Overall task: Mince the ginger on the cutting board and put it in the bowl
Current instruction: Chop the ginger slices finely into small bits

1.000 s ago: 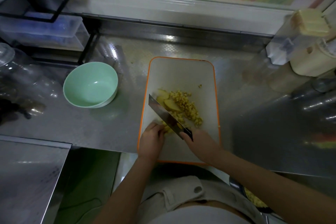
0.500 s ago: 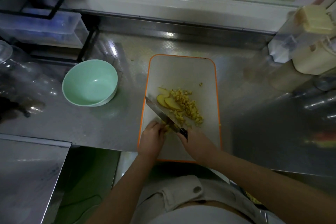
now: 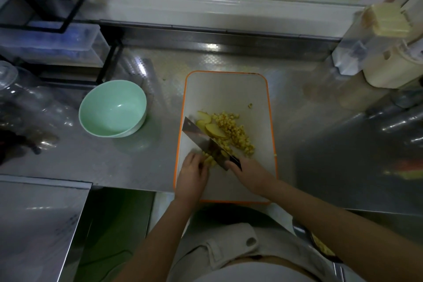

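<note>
1. The right hand [image 3: 249, 174] is wrapped fully round the dark handle of the broad steel knife [image 3: 203, 139]. The blade lies diagonally across the white plastic cutting board with an orange rim [image 3: 229, 89], tip toward the far left.
2. The left hand [image 3: 193, 173] has its fingers curled down, with the tips pinning a small clump of ginger strips [image 3: 209, 160] on the near side of the blade, right against it.
3. The rest of the ginger is mid-board on the blade's far side: a pile of pale yellow diced ginger bits [image 3: 233, 131], and a few flat uncut ginger slices [image 3: 209, 125] at the pile's left edge. 1 stray bit lies further up the board and 1 sits by the right rim.
4. The round mint-green bowl [image 3: 113, 110] sits on the steel counter [image 3: 109, 162] left of the board, near it but apart. No ginger shows in it.
5. Judged step: mincing, roughly mid-way, with the transfer to the bowl not yet begun.
6. To do it well:
   - Keep fingertips tucked behind the knuckles, with the flat of the blade riding on them.
   - Use short, low strokes, because the clump is small and could slip.
   - Do the slices next, then re-chop the coarse dice.
   - Pull the strays in before scraping toward the bowl.
</note>
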Demonstrator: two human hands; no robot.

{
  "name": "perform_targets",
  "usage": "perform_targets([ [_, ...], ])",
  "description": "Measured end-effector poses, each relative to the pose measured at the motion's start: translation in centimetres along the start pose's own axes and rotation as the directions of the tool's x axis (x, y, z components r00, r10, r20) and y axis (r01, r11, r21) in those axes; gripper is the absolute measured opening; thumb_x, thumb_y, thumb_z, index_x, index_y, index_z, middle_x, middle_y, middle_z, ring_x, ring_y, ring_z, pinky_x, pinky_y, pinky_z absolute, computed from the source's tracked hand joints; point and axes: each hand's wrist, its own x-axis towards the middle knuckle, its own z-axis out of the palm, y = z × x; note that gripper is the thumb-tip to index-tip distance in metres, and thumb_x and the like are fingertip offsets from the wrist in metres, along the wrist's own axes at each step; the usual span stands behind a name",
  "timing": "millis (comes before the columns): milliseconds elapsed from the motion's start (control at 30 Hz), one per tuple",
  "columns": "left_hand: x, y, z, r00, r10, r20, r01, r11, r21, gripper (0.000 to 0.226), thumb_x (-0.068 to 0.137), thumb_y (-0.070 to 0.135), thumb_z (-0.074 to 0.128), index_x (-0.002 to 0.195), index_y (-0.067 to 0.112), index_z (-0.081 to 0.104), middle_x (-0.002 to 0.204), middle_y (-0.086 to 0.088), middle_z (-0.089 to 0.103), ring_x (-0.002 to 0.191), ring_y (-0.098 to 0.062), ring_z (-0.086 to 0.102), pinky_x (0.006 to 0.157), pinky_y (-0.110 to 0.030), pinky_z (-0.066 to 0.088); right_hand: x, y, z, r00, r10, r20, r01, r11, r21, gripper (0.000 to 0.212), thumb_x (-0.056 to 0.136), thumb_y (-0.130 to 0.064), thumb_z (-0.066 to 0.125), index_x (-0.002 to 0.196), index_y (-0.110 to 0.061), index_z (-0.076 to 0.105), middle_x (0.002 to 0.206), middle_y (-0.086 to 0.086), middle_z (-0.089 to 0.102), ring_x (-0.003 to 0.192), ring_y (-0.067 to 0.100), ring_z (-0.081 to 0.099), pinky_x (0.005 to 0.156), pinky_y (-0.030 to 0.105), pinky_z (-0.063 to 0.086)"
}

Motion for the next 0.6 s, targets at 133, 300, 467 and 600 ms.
perform_targets([
  [133,-0.4,-0.1,0.3,0.999,-0.011,0.030,0.011,1.000,-0.012,0.019,0.083,0.009,0.062,0.101,0.004,0.059,0.109,-0.012,0.054,0.103,-0.023,0.050,0.084,-0.016,0.032,0.1,0.3,-0.1,0.999,-0.007,-0.045,0.007,1.000,0.016,0.038,0.098,-0.041,0.040,0.069,-0.017,0.046,0.059,-0.004,0.042,0.050,0.007,0.040,0.044,0.018,0.025],
  [300,0.0,0.0,0.2,0.999,-0.026,0.027,0.026,1.000,-0.002,0.018,0.080,0.002,0.062,0.098,0.003,0.060,0.105,-0.014,0.058,0.100,-0.028,0.052,0.083,-0.019,0.032,0.1,0.6,-1.4,0.997,0.003,-0.080,-0.002,1.000,0.009,0.041,0.098,-0.040,0.040,0.063,-0.019,0.037,0.055,-0.003,0.039,0.046,0.008,0.037,0.044,0.019,0.024],
  [467,0.6,0.5,0.7,1.000,-0.018,0.009,0.018,0.999,-0.033,0.018,0.078,0.000,0.063,0.096,0.002,0.061,0.102,-0.014,0.058,0.097,-0.027,0.052,0.081,-0.018,0.033,-0.1,0.8,-1.7,0.995,-0.003,-0.100,0.003,1.000,-0.002,0.044,0.097,-0.043,0.040,0.066,-0.013,0.042,0.055,0.001,0.040,0.046,0.014,0.039,0.045,0.024,0.028],
  [600,0.8,0.9,1.0,1.000,-0.020,-0.009,0.019,0.997,-0.069,0.017,0.078,0.000,0.063,0.093,0.005,0.060,0.099,-0.010,0.057,0.094,-0.023,0.050,0.078,-0.014,0.031,-0.5,0.6,-2.1,0.995,-0.012,-0.103,0.013,1.000,0.005,0.042,0.097,-0.043,0.040,0.065,-0.016,0.041,0.056,0.000,0.042,0.047,0.012,0.041,0.044,0.021,0.029],
])
